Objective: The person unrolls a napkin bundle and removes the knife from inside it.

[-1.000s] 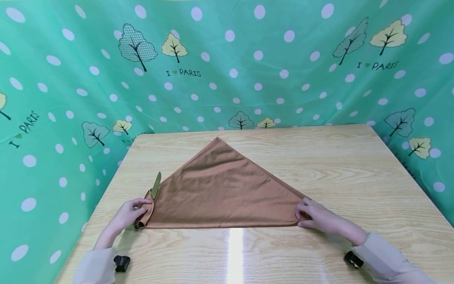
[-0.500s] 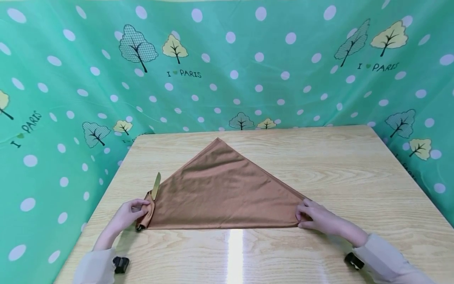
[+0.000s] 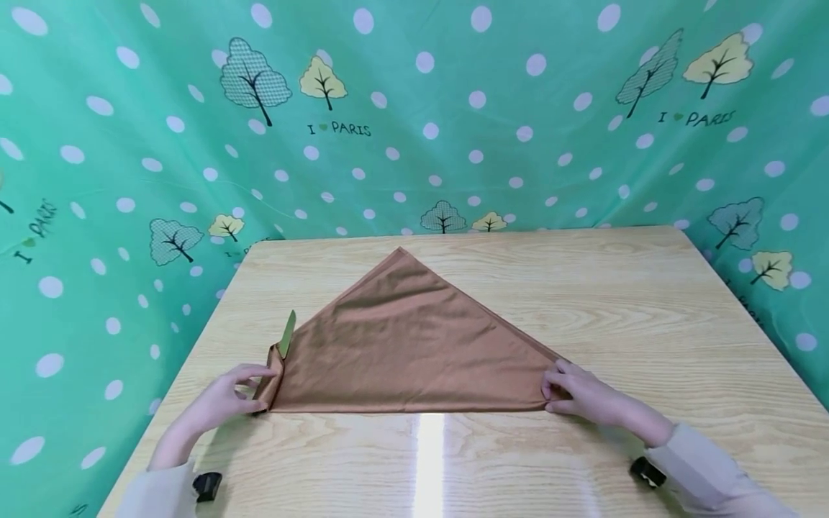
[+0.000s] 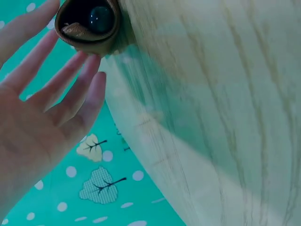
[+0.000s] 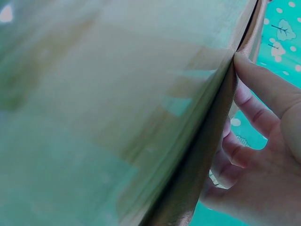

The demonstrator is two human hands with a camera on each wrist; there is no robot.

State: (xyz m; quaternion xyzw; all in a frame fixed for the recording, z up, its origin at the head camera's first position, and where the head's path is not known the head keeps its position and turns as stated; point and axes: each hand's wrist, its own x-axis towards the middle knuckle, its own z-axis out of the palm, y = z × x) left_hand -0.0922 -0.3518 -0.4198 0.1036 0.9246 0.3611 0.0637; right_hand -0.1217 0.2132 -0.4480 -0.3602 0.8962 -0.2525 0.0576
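A brown cloth [image 3: 414,345] lies on the table, folded into a triangle with its peak away from me. Its left corner is rolled up [image 3: 270,381], and a flat greenish-gold knife blade [image 3: 288,335] sticks out of the roll's far end. My left hand [image 3: 223,396] is at the roll, fingers spread and fairly straight, touching it with thumb near the front end. In the left wrist view, a dark shiny rounded end [image 4: 101,20] shows inside the roll. My right hand [image 3: 586,394] pinches the cloth's right corner, thumb [image 5: 256,77] on the front edge and fingers curled.
The wooden table [image 3: 622,302] extends around the cloth, with a bright light reflection in front. A green dotted curtain [image 3: 401,86] printed with trees hangs behind and at both sides. Black wrist devices [image 3: 648,473] sit below the sleeves.
My left hand has loosened and spread over the roll, its thumb now by the front end, and its wrist has shifted a little left. The right hand stays at its corner.
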